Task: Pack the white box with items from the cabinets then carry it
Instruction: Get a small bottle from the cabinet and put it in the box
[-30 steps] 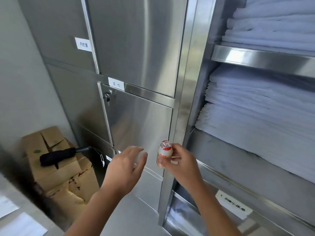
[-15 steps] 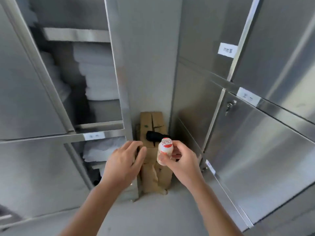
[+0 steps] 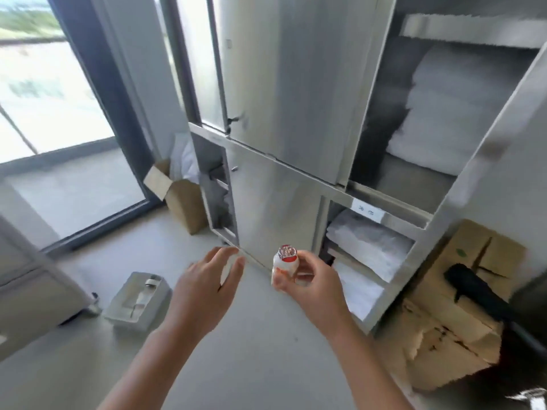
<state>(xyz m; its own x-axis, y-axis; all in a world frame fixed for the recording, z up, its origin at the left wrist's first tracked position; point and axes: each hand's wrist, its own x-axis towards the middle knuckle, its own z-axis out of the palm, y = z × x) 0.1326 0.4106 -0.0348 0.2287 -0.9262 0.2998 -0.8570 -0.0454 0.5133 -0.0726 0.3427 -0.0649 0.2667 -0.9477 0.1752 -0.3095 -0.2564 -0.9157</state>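
Mostly motion blur smears the fine detail. The right hand (image 3: 313, 287) pinches a small white bottle (image 3: 284, 263) with a red-rimmed foil cap between thumb and fingers, upright in front of the steel cabinet (image 3: 296, 99); its reddish print cannot be read. The left hand (image 3: 204, 291) hovers beside it, fingers loosely spread, holding nothing. The white box (image 3: 130, 322) sits on the floor to the lower left, well apart from both hands, with something small and indistinct inside. A white label (image 3: 367, 211) on a shelf rim bears dark characters too blurred to read, above folded white linen (image 3: 367, 241). Both forearms run off the bottom edge.
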